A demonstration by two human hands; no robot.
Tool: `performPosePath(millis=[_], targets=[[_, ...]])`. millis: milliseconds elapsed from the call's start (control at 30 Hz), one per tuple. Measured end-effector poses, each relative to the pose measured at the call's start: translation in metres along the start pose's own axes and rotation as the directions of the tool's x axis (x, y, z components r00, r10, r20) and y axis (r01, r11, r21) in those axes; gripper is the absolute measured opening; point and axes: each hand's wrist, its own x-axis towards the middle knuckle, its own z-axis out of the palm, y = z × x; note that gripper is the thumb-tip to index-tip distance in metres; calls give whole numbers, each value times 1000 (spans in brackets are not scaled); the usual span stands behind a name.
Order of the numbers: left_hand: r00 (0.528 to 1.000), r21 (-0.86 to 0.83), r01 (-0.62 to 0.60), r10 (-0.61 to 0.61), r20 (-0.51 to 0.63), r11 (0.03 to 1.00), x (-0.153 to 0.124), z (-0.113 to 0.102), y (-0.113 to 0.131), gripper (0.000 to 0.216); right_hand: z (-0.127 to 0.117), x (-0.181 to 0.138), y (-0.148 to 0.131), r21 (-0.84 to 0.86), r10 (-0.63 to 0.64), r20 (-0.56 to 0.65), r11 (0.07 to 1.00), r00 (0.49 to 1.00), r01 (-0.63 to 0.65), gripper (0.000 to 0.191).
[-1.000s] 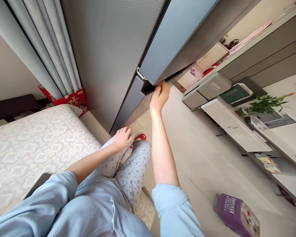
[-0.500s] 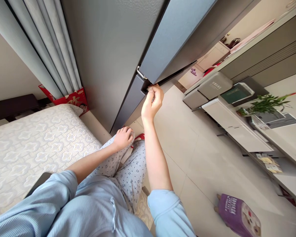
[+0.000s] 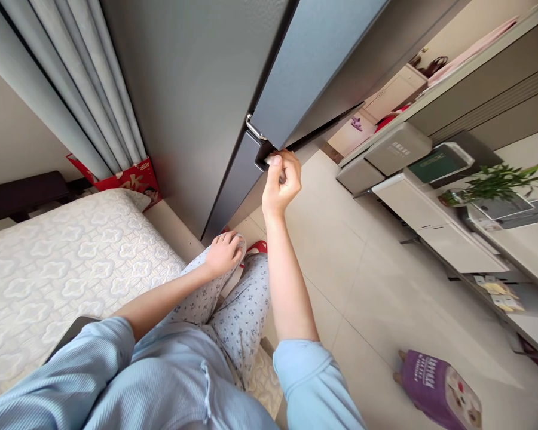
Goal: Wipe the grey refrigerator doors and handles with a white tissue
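My right hand is closed, its fingers curled and its thumb bent over them. It is at the dark notch between the upper door and lower door of a grey fridge. A bit of something greyish shows inside the curled fingers, too little to name. Just above the notch sits a shiny metal hinge. My left hand lies on my knee in flowered trousers, fingers stretched out and holding nothing.
On the left is a bed with a quilted cover, beside grey curtains and a red box. Tiled floor extends right to a white cabinet with a plant. A purple stool stands lower right.
The view has shifted slightly, so the room at the right appears further right. My right hand has turned a little at the notch. My left hand stays on the knee.
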Motion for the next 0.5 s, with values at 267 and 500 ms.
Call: performPosePath(millis=[267, 500], targets=[[1000, -15, -11, 11, 3, 1000, 1, -2, 0, 34, 1, 5, 27, 17, -44, -34, 999, 998, 44, 45], [1000, -19, -15, 15, -10, 1000, 1, 0, 1, 32, 1, 12, 53, 21, 15, -25, 1000, 1000, -14, 49]])
